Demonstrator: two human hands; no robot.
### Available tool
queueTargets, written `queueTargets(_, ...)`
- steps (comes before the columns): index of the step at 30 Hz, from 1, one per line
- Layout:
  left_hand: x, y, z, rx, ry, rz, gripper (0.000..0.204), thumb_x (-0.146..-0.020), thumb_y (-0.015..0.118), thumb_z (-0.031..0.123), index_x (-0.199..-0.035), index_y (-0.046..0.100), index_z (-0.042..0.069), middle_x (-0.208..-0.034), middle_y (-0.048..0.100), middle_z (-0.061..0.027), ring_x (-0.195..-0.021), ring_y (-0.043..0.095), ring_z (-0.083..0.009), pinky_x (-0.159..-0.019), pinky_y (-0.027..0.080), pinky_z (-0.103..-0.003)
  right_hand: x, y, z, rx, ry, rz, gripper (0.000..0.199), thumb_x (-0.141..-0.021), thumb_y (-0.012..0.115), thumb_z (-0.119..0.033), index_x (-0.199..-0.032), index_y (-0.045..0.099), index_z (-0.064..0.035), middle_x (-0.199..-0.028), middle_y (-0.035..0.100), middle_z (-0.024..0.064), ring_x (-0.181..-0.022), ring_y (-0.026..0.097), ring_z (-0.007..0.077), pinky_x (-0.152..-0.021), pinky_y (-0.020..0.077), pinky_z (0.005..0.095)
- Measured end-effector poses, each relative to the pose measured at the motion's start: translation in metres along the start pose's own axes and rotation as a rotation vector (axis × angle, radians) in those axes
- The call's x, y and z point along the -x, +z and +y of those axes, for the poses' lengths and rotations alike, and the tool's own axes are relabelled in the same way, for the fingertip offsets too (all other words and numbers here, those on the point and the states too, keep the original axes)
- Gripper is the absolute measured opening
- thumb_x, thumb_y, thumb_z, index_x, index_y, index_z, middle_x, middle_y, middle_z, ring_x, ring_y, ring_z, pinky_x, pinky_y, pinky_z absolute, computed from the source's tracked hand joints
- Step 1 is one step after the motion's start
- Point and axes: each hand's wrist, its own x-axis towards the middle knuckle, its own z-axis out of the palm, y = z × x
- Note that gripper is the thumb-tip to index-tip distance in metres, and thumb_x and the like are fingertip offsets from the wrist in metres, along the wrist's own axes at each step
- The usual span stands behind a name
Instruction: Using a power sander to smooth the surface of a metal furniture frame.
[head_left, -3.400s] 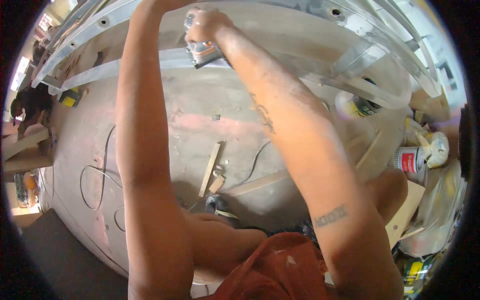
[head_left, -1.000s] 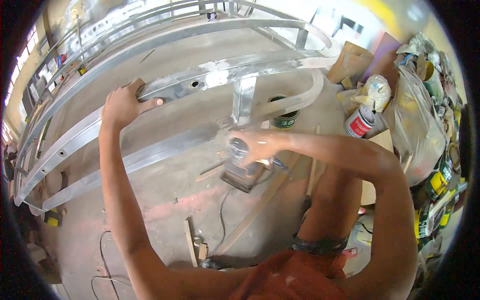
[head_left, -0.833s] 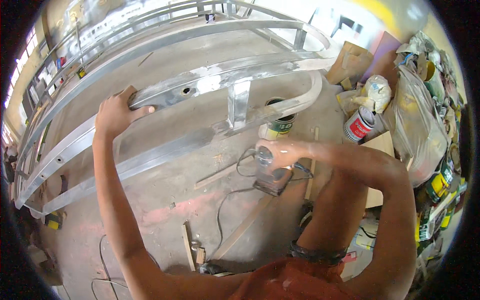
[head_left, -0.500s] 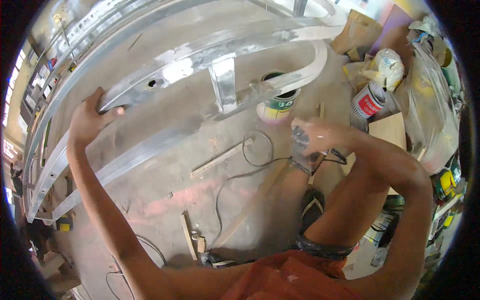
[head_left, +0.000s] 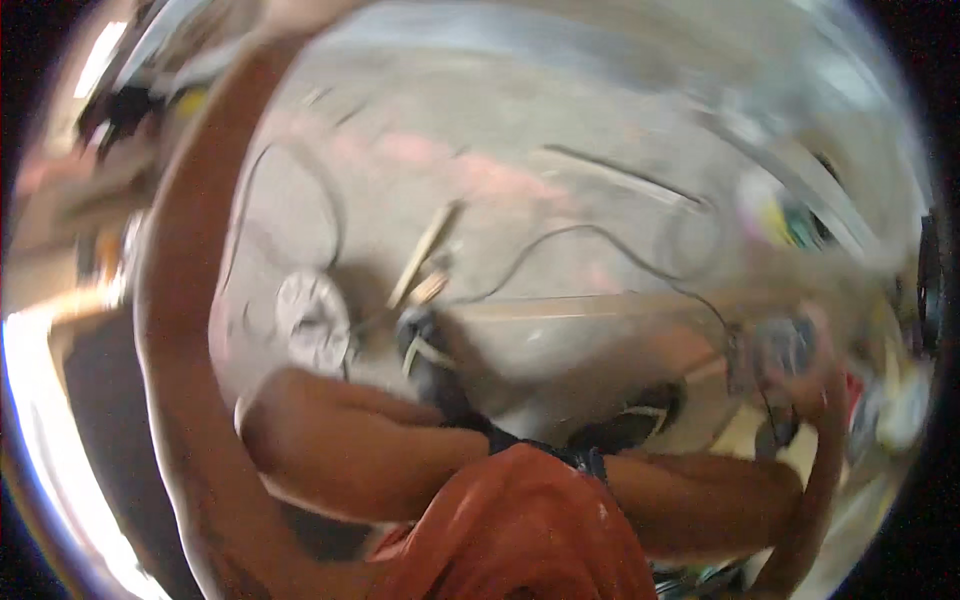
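Motion-blurred view: the right hand (head_left: 800, 365) is closed around a small grey power tool (head_left: 785, 345), its black cord (head_left: 590, 235) trailing leftward across the concrete floor (head_left: 560, 150). The left hand's grip, raised beyond the frame, cannot be told.

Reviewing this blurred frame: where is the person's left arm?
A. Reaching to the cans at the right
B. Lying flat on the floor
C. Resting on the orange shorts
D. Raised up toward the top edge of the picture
D: the left arm runs from the lower left up to the top edge, where the left hand is nearly cut off; the right hand is low at the right on a blurred tool.
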Motion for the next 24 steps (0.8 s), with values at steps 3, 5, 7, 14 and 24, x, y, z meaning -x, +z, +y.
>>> queueTargets(3, 0.050, -0.160, 0.067, -0.059, -0.197, -1.284, 0.047, -0.092, 0.076, 0.022, -0.135, 0.060, 0.010, -0.133, 0.064, -0.0121, -0.118, 0.064, -0.0306, -0.101, 0.053, -0.042, 0.015, -0.010, 0.003, 0.140, 0.116, -0.050, 0.092, -0.071, 0.083, -0.009, -0.152, 0.042, -0.0006, -0.133, 0.060, 0.0216, -0.124, 0.059, 0.0331, -0.108, 0.0457, 0.0424)
queueTargets(5, 0.046, -0.215, 0.133, 0.033, -0.344, -1.580, 0.042, -0.092, 0.074, 0.025, -0.130, 0.062, 0.012, -0.130, 0.064, -0.0103, -0.111, 0.066, -0.0336, -0.096, 0.055, -0.044, 0.018, 0.001, -0.008, 0.139, 0.115, -0.103, 0.092, -0.071, 0.081, -0.004, -0.154, 0.040, -0.0009, -0.136, 0.058, 0.0207, -0.126, 0.057, 0.0334, -0.110, 0.0437, 0.0421)
queueTargets(7, 0.052, -0.323, 0.160, -0.114, -0.665, -1.817, 0.040, -0.093, 0.074, 0.024, -0.129, 0.062, 0.010, -0.128, 0.065, -0.0093, -0.108, 0.067, -0.0318, -0.094, 0.056, -0.043, 0.017, 0.013, -0.008, 0.035, 0.108, 0.023, 0.093, -0.071, 0.077, 0.003, -0.155, 0.038, -0.0023, -0.139, 0.053, 0.0206, -0.128, 0.055, 0.0338, -0.111, 0.0412, 0.0417)
queueTargets(14, 0.066, -0.537, 0.241, -0.656, -1.721, -1.464, 0.034, -0.098, 0.067, 0.037, -0.112, 0.066, 0.006, -0.097, 0.071, -0.0134, -0.093, 0.070, -0.0244, -0.078, 0.056, -0.038, -0.002, 0.004, 0.014, 0.188, -0.012, -0.060, 0.091, -0.065, 0.076, 0.003, -0.149, 0.041, -0.0048, -0.133, 0.055, 0.0205, -0.123, 0.055, 0.0341, -0.109, 0.0412, 0.0432)
queueTargets(24, 0.085, -0.489, 0.289, -0.700, -2.381, -1.281, 0.054, -0.093, 0.072, 0.051, -0.108, 0.066, 0.000, -0.087, 0.072, -0.0115, -0.064, 0.068, -0.0213, -0.055, 0.056, -0.034, -0.017, 0.020, -0.001, 0.123, -0.019, -0.093, 0.091, -0.061, 0.077, 0.001, -0.146, 0.045, -0.0060, -0.129, 0.056, 0.0176, -0.123, 0.055, 0.0331, -0.108, 0.0426, 0.0417)
